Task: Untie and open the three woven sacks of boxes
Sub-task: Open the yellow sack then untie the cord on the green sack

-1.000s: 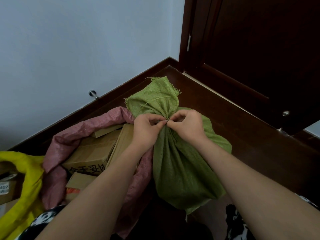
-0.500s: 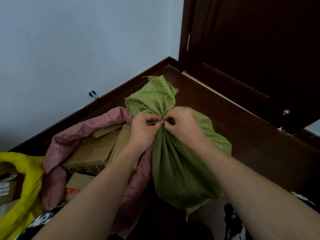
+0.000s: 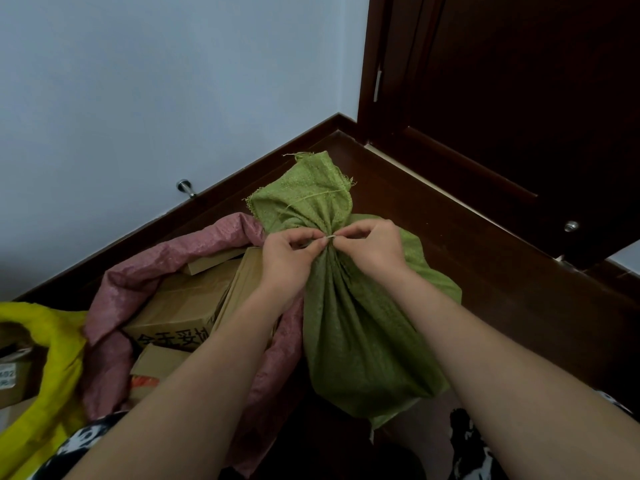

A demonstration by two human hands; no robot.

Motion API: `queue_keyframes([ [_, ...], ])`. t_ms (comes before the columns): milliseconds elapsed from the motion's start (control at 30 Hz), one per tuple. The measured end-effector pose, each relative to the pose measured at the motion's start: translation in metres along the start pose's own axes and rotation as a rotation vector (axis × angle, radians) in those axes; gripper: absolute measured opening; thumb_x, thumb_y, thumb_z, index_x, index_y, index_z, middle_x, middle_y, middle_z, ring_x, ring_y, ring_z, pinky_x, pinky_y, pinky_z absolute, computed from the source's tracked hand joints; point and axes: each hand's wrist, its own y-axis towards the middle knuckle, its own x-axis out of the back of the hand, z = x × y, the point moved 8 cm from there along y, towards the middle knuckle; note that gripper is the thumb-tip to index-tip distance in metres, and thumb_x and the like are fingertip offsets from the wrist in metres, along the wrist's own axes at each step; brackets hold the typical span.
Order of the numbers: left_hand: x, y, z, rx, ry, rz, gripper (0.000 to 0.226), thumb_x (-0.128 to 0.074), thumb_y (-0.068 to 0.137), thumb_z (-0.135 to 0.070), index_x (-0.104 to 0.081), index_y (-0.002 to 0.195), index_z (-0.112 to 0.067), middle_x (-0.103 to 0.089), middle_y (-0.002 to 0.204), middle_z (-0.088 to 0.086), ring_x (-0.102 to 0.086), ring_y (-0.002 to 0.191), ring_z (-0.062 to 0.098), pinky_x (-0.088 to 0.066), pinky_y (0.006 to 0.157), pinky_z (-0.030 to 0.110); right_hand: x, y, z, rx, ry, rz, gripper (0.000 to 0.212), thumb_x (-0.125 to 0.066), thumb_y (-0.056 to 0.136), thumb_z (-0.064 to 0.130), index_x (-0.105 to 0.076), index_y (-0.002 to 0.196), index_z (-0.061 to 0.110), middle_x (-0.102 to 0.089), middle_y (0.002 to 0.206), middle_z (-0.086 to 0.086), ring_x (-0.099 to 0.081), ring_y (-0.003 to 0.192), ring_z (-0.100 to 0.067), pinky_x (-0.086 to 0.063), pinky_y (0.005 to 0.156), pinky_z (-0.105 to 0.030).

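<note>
Here both hands pinch the tie (image 3: 330, 237) at the green sack's (image 3: 360, 327) neck.

Soft, even light fell across the pale wall (image 3: 138, 81) at the upper left of the frame, without glare or hard shadows. The dark door (image 3: 519, 98) at upper right lost its detail in gloom, and wide-angle distortion bent the frame's edges.
</note>
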Motion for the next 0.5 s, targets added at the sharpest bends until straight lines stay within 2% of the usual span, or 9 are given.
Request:
queue_keyframes([
  [67,0.0,0.0,-0.001,-0.004,0.005,-0.013,0.008,-0.073,0.081,-0.008,-0.075,0.077,-0.015,-0.073,0.084,0.008,-0.069,0.084,0.022,-0.057,0.084,0.039,0.001,0.0,0.006,0.044,-0.063,0.027,0.003,-0.076,0.077,0.018,-0.073,0.077,0.02,-0.066,0.073,0.009,-0.061,0.071,-0.004,-0.051,0.068,-0.023],
  [167,0.0,-0.001,-0.005,-0.031,0.027,-0.01,0.009,-0.072,0.081,-0.007,-0.074,0.079,-0.015,-0.073,0.083,0.005,-0.067,0.079,0.015,-0.057,0.079,0.031,-0.004,-0.008,0.035,0.361,-0.471,0.035,0.006,-0.068,0.083,0.017,-0.071,0.088,0.018,-0.063,0.086,0.004,-0.06,0.079,-0.011,-0.053,0.069,-0.029],
  [233,0.001,-0.002,-0.004,-0.021,0.028,-0.013,0.006,-0.072,0.082,-0.007,-0.075,0.083,-0.012,-0.073,0.084,0.004,-0.067,0.079,0.013,-0.055,0.075,0.024,-0.009,-0.016,0.048,0.505,-0.65,0.028,0.009,-0.063,0.087,0.02,-0.07,0.092,0.016,-0.061,0.091,0.002,-0.059,0.083,-0.015,-0.052,0.067,-0.03],
  [300,0.002,-0.001,-0.003,-0.009,0.006,-0.008,0.006,-0.072,0.081,-0.007,-0.075,0.087,-0.009,-0.073,0.086,0.006,-0.067,0.081,0.015,-0.054,0.073,0.023,-0.011,-0.018,0.05,0.539,-0.648,0.031,0.011,-0.062,0.089,0.02,-0.071,0.091,0.014,-0.061,0.088,0.0,-0.06,0.082,-0.016,-0.052,0.068,-0.031],
  [400,0.004,0.0,-0.001,0.001,0.015,0.01,0.009,-0.075,0.078,-0.009,-0.075,0.087,-0.011,-0.073,0.089,0.007,-0.069,0.087,0.019,-0.056,0.079,0.029,-0.011,-0.015,0.047,0.536,-0.568,0.035,0.011,-0.065,0.086,0.019,-0.073,0.088,0.011,-0.063,0.083,0.0,-0.06,0.079,-0.015,-0.054,0.071,-0.035],
  [500,0.006,-0.001,-0.004,-0.007,0.052,0.014,0.009,-0.075,0.079,-0.01,-0.075,0.088,-0.011,-0.073,0.088,0.006,-0.069,0.085,0.017,-0.057,0.078,0.027,-0.012,-0.012,0.043,0.508,-0.509,0.043,0.009,-0.067,0.084,0.019,-0.075,0.085,0.013,-0.065,0.08,0.002,-0.06,0.076,-0.012,-0.054,0.07,-0.035],
])
